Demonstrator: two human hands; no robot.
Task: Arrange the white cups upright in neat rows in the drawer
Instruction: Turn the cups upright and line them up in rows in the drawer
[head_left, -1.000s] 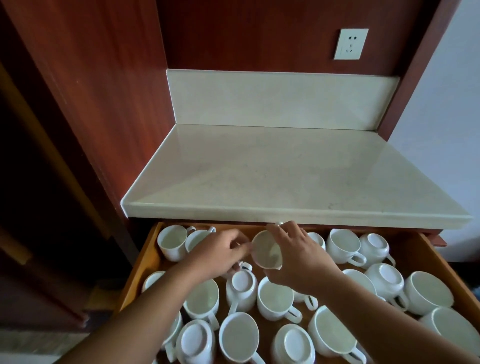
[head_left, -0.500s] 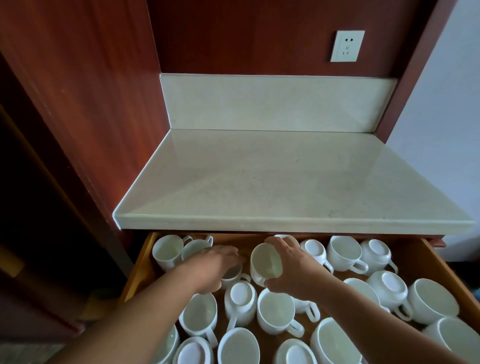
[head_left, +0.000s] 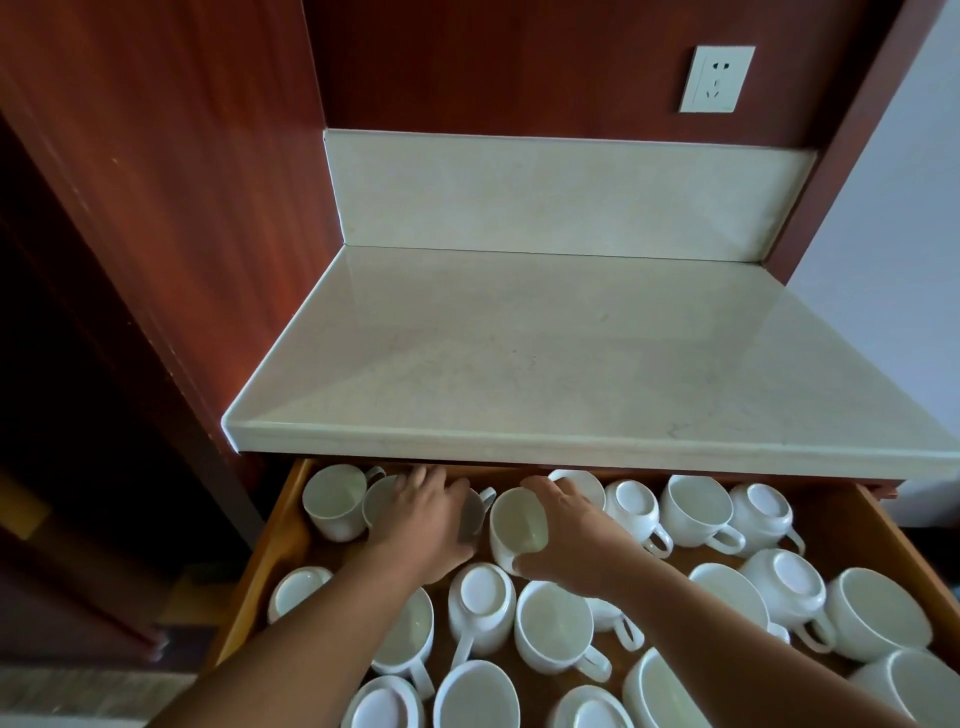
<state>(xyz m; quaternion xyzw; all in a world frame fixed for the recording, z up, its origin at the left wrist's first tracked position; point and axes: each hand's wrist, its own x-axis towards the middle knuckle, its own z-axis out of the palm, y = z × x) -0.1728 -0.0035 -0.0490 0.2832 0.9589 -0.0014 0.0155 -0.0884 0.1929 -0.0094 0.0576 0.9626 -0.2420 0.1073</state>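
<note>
1. Right hand (head_left: 566, 540) curls its fingers round a cup (head_left: 519, 527), nearly upright by the drawer's (head_left: 283, 525) back edge. Guessing it's lining up the back row.
2. Left hand (head_left: 426, 519) covers the neighbouring cup (head_left: 475, 512); can't tell its grip.

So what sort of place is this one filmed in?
Probably a kitchen or pantry nook, though I cannot tell whether home or hospitality: a pale stone counter with a backsplash set in red-brown wood panelling, a wall socket above it, and an open drawer packed with white cups.
</note>
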